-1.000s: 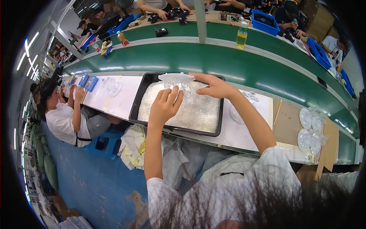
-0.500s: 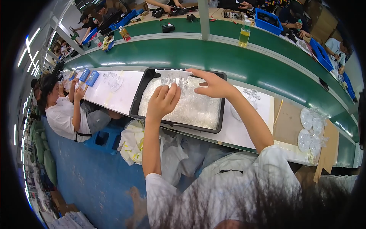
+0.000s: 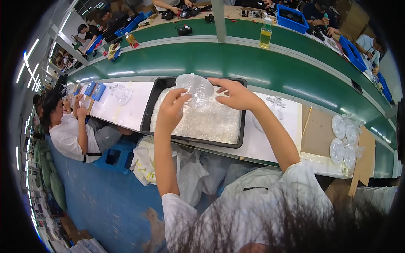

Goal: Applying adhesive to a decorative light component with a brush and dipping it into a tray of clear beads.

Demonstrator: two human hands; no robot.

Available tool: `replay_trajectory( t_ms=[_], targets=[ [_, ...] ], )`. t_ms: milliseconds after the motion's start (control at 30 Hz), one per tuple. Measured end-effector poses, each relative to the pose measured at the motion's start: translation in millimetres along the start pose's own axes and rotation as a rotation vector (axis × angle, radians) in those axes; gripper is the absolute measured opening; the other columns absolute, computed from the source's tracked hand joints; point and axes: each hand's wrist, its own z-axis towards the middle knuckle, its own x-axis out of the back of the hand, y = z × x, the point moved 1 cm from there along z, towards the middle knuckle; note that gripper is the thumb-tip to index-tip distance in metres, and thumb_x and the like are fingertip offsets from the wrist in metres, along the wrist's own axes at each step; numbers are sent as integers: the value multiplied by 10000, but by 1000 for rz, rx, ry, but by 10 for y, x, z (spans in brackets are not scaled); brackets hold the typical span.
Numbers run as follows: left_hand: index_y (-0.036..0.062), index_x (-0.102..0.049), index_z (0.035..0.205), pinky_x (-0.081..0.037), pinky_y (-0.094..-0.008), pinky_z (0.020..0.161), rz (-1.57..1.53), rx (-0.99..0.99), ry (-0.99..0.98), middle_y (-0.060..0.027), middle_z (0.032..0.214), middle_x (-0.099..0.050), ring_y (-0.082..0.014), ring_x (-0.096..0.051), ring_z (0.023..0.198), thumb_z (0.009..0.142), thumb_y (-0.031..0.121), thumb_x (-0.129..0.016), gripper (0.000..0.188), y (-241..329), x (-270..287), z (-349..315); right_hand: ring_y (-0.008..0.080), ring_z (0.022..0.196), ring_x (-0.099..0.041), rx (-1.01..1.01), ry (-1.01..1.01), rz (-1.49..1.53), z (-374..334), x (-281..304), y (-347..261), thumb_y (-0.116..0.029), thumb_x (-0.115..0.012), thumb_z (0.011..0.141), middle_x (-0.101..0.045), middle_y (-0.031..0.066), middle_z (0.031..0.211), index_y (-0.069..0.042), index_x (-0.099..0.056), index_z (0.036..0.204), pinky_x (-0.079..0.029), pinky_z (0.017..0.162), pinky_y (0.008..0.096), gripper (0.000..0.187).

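Over the far half of a black tray (image 3: 243, 122), I hold up a clear plastic disc with moulded projections (image 3: 195, 85). My left hand (image 3: 169, 111) is closed on the disc's left lower edge, thumb and fingers pinching it. At its right side, my right hand (image 3: 234, 95) has thumb and forefinger spread. The forefinger tip appears to touch the rim, while the thumb stands apart. Beneath both hands, small clear granules (image 3: 202, 124) fill the tray.
Another clear piece (image 3: 275, 107) lies right of the tray, near a thin stick (image 3: 307, 119). Several clear discs (image 3: 344, 139) sit farther right. A clear piece (image 3: 121, 95) lies left, near a seated co-worker (image 3: 69, 126). A yellow-liquid bottle (image 3: 265, 33) stands beyond the green belt (image 3: 168, 63).
The clear disc has tilted so its broad round face shows, and it sits slightly higher. My left hand has turned and shifted a little left and down. The right hand stays nearly in place.
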Motion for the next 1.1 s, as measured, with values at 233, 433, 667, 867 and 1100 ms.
replay_trajectory(
  t_ms=[233, 433, 667, 867, 1100],
  targets=[
    [1, -684, 990, -537, -320, 804, -282, 102, -236, -108, 1022, -665, -275, -667, 911, 722, -173, -668, 319, -164, 184, 240, 204, 838, -661, 15, 240, -64, -294, -200, 164, -24, -647, 865, -640, 125, 1114, -19, -654, 1179, -544, 764, 307, 314],
    [-16, -684, 969, -524, -321, 801, -265, 120, -316, -108, 993, -675, -267, -661, 887, 744, -138, -679, 256, -249, 122, 484, 305, 823, -692, 166, 373, -260, -482, -505, 276, -63, -675, 869, -701, 152, 940, -13, -700, 993, -557, 744, 381, 136],
    [-24, -676, 947, -518, -325, 782, -298, 234, -379, -114, 958, -695, -297, -669, 872, 770, -49, -720, 184, -425, -83, 763, 302, 884, -684, 159, 333, -386, -517, -561, 306, -112, -704, 851, -714, 119, 967, -33, -710, 856, -551, 774, 387, 79],
    [-23, -648, 947, -490, -292, 736, -311, 103, -287, -105, 893, -651, -197, -612, 783, 763, -117, -632, 208, -685, -191, 692, 286, 905, -676, 98, 374, -416, -490, -678, 330, -151, -705, 832, -707, 83, 964, -51, -705, 864, -538, 852, 408, 105],
    [-30, -654, 1013, -488, -314, 897, -529, 211, -160, -143, 1039, -690, -237, -649, 972, 858, -25, -685, 158, -843, -157, 405, 287, 882, -665, 97, 341, -364, -485, -710, 297, -252, -671, 837, -691, 89, 962, -62, -698, 712, -494, 881, 412, 229]
  ],
)
